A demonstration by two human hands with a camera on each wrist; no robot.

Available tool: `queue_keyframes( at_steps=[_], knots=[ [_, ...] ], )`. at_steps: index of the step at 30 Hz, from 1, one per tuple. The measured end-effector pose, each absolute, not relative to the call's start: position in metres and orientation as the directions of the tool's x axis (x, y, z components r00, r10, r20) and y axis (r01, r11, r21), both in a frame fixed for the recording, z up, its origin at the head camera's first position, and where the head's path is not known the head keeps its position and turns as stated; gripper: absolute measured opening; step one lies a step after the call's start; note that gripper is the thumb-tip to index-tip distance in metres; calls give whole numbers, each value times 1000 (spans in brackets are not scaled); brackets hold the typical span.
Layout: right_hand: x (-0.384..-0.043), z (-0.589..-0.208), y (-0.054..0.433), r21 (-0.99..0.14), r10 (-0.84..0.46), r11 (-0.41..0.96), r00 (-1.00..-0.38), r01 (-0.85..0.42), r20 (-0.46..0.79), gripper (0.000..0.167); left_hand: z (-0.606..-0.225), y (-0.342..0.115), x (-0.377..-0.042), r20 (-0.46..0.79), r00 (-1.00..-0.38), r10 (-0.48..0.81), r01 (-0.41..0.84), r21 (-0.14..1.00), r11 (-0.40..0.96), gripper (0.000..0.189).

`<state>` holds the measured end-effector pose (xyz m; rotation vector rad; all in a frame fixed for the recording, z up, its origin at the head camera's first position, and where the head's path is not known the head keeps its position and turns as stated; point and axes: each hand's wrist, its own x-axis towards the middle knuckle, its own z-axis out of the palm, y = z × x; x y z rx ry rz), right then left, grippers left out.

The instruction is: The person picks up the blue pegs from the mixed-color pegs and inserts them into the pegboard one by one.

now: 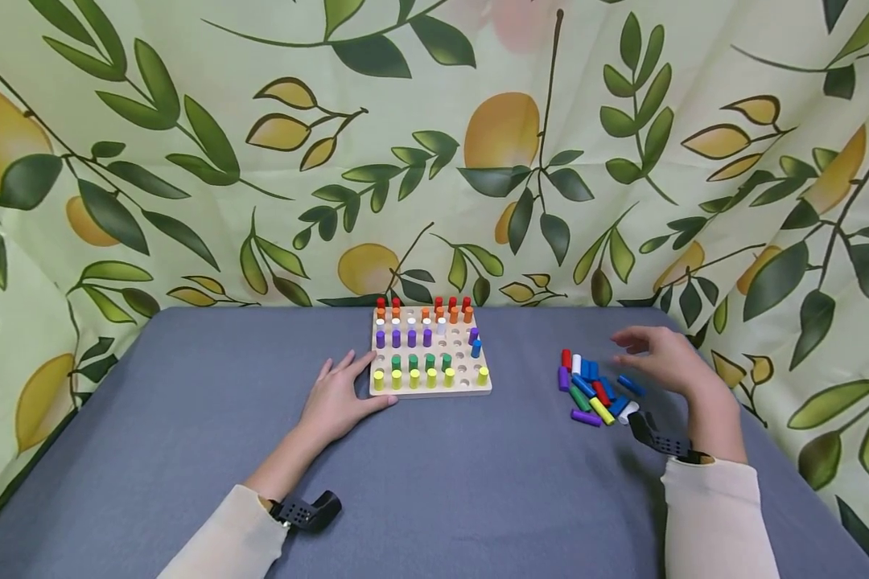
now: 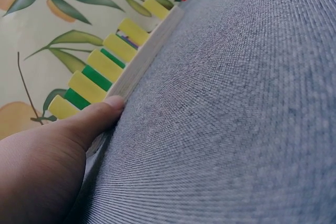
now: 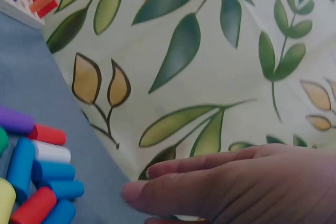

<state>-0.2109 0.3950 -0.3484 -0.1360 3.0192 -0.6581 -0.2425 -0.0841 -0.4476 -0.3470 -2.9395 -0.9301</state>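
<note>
A light wooden pegboard (image 1: 471,384) stands on the grey cloth with rows of coloured pegs in its holes. My left hand (image 1: 336,400) touches its front left corner, the thumb along the front edge and a finger at the left side. In the left wrist view the thumb (image 2: 102,116) presses on the board's edge, near yellow pegs (image 2: 119,48). My right hand (image 1: 659,358) hovers above and right of the loose pile of pegs, fingers loosely bent, with nothing visible in them. Beside the pile, nearest this hand, is a blue peg (image 1: 631,385).
The loose pile includes a purple peg (image 1: 586,418), a yellow peg (image 1: 602,411) and a green peg (image 1: 578,397). Grey cloth (image 1: 478,482) covers the table. Behind it hangs a leaf-patterned curtain (image 1: 420,96), close to the table's far edge and right side.
</note>
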Motion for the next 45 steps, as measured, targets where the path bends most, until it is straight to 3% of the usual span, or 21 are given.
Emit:
queue_keyframes(
  at_steps=[12,21,30,45],
  knots=[
    [-210,-384,429,-508,-76,861,-980,29,-186,51,-446,-85,-242,98,-975,198,219,560,799,91],
    [-213,-397,431,-504,-31,863,-989,46,-143,38,-446,-84,-242,100,-974,204,224,555,801,92],
    [-218,-392,418,-465,-66,885,-991,-3,-119,28,-445,-83,-242,92,-975,201,218,557,801,92],
    [-216,-346,376,-371,-148,918,-989,-138,2,26,-445,-83,-241,101,-976,194,217,563,797,90]
  ],
)
